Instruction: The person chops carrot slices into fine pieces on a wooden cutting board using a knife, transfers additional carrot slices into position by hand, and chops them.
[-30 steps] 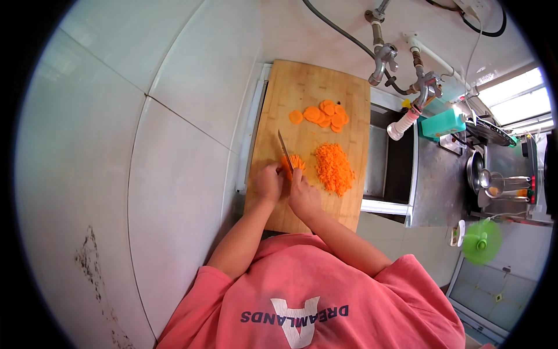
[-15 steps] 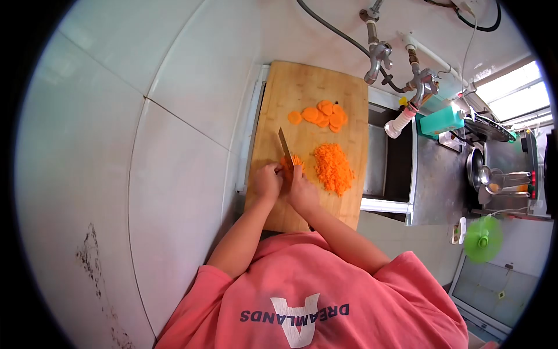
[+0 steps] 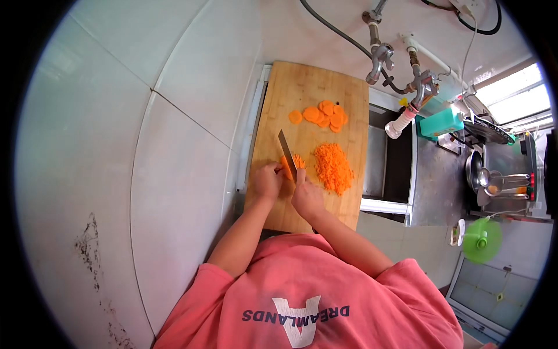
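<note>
On the wooden cutting board (image 3: 349, 87), my right hand (image 3: 307, 196) is closed round the handle end of a knife (image 3: 286, 152), whose blade points up and to the left. My left hand (image 3: 268, 181) has its fingers pressed against orange carrot pieces (image 3: 285, 165) just left of the blade. Thin carrot strips (image 3: 299, 161) lie right of the blade. A heap of finely cut carrot (image 3: 333, 168) sits to the right of the hands. Farther up the board are several round carrot slices (image 3: 325, 114).
Right of the board is a sink (image 3: 378, 163), with metal taps (image 3: 381, 61) above it. A green container (image 3: 442, 122), pans (image 3: 475, 166) and a green fan (image 3: 482, 240) are farther right. A tiled wall (image 3: 186, 151) rises close on the left.
The knife and my right hand have shifted slightly to the right, and the blade stands a little away from my left fingers. My left hand has hardly moved.
</note>
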`<state>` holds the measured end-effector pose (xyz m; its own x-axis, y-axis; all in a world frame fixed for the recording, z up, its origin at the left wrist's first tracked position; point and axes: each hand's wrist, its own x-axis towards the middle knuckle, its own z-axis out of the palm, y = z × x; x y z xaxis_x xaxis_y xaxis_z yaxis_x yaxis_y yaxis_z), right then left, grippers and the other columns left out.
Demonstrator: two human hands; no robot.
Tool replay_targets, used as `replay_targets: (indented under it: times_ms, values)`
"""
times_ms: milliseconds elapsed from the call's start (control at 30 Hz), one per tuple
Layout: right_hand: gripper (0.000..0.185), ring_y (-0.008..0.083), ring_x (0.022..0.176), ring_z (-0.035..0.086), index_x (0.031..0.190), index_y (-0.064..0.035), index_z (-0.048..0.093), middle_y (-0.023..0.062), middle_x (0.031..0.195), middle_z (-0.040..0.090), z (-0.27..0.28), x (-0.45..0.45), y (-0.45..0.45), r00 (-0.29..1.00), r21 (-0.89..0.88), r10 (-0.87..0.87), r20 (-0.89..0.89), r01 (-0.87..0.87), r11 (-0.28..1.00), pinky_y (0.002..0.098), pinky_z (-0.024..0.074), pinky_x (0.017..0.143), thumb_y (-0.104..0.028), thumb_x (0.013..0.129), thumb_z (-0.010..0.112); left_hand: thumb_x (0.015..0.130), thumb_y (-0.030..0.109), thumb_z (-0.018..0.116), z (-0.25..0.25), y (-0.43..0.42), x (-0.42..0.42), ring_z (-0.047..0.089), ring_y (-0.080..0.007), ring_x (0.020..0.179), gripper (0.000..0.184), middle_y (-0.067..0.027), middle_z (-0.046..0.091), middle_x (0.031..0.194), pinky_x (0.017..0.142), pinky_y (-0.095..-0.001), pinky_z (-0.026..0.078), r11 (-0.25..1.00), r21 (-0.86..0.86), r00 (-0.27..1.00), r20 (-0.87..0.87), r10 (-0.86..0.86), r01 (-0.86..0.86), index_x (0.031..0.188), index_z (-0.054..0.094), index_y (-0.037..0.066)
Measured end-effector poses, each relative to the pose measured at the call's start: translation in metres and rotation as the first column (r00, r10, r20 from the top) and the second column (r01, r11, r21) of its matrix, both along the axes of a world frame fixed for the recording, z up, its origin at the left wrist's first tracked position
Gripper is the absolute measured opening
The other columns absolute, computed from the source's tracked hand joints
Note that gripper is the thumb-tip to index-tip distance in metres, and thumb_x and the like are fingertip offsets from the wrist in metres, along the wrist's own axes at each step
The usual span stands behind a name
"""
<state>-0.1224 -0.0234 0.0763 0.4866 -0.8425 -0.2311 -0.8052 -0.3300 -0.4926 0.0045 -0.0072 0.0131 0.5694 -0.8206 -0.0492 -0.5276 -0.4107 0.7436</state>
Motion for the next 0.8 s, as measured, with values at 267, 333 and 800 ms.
replay_targets:
  times_ms: [267,333,800]
  values:
    - [0.039,0.0446,0.074,0.060,0.106,-0.0012,0.035,0.0274,0.090,0.059,-0.0045,0.0001,-0.0010,1.000,0.045,-0.006,0.015,0.006,0.999,0.0508,0.0482,0.064,0.002,0.071,0.051,0.070,0.010,0.070,-0.0058,-0.0008,-0.0003,0.065,-0.0298,0.071,0.012,-0.0132,0.067,0.078,0.065,-0.0365,0.052,1.000,-0.007,1.000,0.000,0.006,-0.006,0.081,0.071,0.006]
    - [0.038,0.0453,0.073,0.059,0.106,-0.0012,0.034,0.0280,0.089,0.059,-0.0018,0.0006,-0.0011,1.000,0.067,-0.010,-0.001,0.010,0.998,0.0512,0.0477,0.064,0.002,0.072,0.051,0.070,0.010,0.069,-0.0054,-0.0005,-0.0001,0.065,-0.0298,0.072,0.012,-0.0131,0.067,0.078,0.066,-0.0364,0.052,1.000,-0.009,1.000,-0.008,0.005,-0.005,0.081,0.071,0.006]
    - [0.037,0.0427,0.076,0.062,0.107,-0.0026,0.035,0.0252,0.089,0.058,-0.0028,0.0036,-0.0039,0.999,0.092,0.027,-0.039,-0.023,0.996,0.0500,0.0494,0.064,-0.003,0.075,0.054,0.073,0.009,0.066,0.0001,-0.0003,0.0001,0.064,-0.0326,0.071,0.011,-0.0160,0.066,0.077,0.065,-0.0386,0.051,1.000,-0.024,1.000,-0.025,0.008,-0.008,0.081,0.070,0.004]
